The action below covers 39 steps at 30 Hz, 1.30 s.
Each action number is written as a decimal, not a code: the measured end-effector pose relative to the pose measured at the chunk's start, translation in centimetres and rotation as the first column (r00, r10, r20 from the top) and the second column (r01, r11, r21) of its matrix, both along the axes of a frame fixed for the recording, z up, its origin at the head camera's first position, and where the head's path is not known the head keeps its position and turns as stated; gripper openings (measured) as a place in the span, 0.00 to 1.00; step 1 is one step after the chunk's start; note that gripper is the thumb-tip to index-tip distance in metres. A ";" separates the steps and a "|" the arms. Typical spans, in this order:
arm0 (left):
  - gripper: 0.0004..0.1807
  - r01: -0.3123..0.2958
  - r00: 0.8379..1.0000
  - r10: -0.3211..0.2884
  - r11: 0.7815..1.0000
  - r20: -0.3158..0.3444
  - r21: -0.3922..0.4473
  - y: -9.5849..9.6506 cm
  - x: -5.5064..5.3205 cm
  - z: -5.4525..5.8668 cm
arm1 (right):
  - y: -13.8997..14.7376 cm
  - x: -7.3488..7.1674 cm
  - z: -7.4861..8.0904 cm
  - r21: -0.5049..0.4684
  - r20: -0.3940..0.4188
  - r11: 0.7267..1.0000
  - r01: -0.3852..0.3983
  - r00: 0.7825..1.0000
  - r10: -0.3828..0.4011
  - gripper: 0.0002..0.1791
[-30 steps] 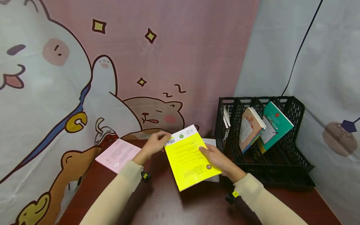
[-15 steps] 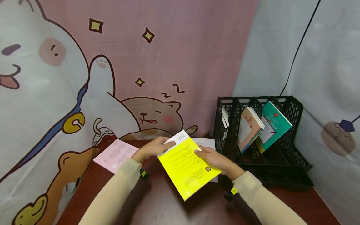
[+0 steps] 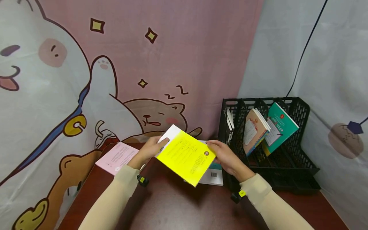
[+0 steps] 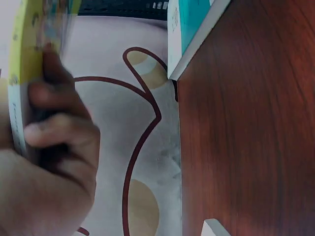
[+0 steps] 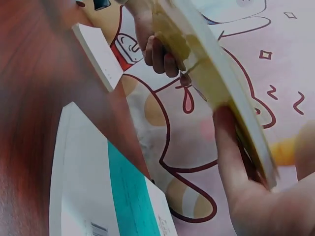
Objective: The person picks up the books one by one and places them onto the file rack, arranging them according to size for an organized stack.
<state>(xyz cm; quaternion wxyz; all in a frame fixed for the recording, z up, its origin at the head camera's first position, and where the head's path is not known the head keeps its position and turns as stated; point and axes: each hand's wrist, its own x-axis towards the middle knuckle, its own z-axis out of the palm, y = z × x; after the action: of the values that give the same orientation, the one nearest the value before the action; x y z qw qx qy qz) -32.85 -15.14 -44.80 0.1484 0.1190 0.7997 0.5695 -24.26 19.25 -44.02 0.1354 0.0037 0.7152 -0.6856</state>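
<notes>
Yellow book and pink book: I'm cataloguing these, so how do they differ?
The yellow book is held by the left hand and the right hand; the pink book lies on the table. The yellow book has a white band at one end, while the pink book's upper face is pink apart from print. Both show printed text.
</notes>
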 end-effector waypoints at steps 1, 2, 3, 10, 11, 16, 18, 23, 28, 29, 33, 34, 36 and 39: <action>0.26 -0.030 1.000 0.030 0.999 -0.002 0.011 0.0 0.1 0.0 | 0.0 0.0 0.0 -0.018 0.009 0.999 0.033 0.999 -0.033 0.31; 0.27 -0.058 0.998 0.059 0.998 -0.008 0.021 0.0 0.2 0.0 | 0.0 0.0 0.0 -0.035 0.014 0.998 0.060 0.998 -0.060 0.32; 0.27 -0.085 0.996 0.085 0.996 -0.005 0.031 0.1 0.4 0.0 | -0.1 -0.1 -0.1 -0.055 0.021 0.995 0.084 0.996 -0.083 0.32; 0.27 -0.271 0.962 0.271 0.961 0.012 0.056 0.7 1.5 0.4 | -0.8 -0.3 -0.2 -0.143 0.076 0.981 0.130 0.990 -0.121 0.31; 0.27 -0.292 0.956 0.292 0.955 0.009 0.059 0.8 1.6 0.5 | -1.0 -0.3 -0.2 -0.136 0.076 0.984 0.119 0.991 -0.109 0.31; 0.26 -0.354 0.934 0.356 0.932 -0.020 0.085 1.8 2.6 0.2 | -1.9 -0.3 -0.2 -0.080 0.067 0.993 0.090 0.994 -0.084 0.30; 0.25 -0.365 0.929 0.369 0.927 -0.029 0.085 2.3 3.0 0.1 | -2.2 -0.4 -0.2 -0.071 0.070 0.992 0.109 0.992 -0.104 0.29; 0.23 -0.375 0.925 0.378 0.924 -0.034 0.076 3.2 3.9 0.1 | -2.5 -0.4 -0.3 -0.085 0.063 0.981 0.174 0.984 -0.169 0.28; 0.25 -0.342 0.939 0.343 0.937 -0.003 0.076 3.4 4.2 0.2 | -2.3 -0.3 -0.4 -0.091 0.032 0.976 0.199 0.980 -0.197 0.27; 0.25 -0.334 0.942 0.334 0.939 0.008 0.077 3.3 4.2 0.2 | -2.2 -0.3 -0.4 -0.093 0.025 0.976 0.195 0.981 -0.194 0.28; 0.25 -0.294 0.956 0.292 0.953 0.037 0.070 3.0 4.3 0.4 | -1.8 -0.5 -0.3 -0.090 0.005 0.980 0.177 0.984 -0.177 0.27; 0.25 -0.280 0.960 0.278 0.958 0.045 0.067 2.8 4.2 0.4 | -1.6 -0.6 -0.3 -0.085 0.000 0.982 0.170 0.985 -0.170 0.27; 0.26 -0.241 0.970 0.239 0.969 0.050 0.048 2.4 3.9 0.5 | -1.3 -0.7 -0.2 -0.071 -0.007 0.985 0.159 0.987 -0.160 0.28; 0.33 -0.187 0.981 0.186 0.982 0.048 0.003 1.4 3.0 0.7 | -0.8 -0.9 0.0 -0.039 -0.017 0.991 0.128 0.992 -0.129 0.29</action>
<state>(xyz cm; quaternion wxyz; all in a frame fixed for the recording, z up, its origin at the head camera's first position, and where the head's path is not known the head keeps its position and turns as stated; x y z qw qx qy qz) -29.86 -13.72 -44.10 0.1128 0.0305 0.8015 0.5864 -25.18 18.44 -44.06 0.0840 0.0403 0.7017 -0.7063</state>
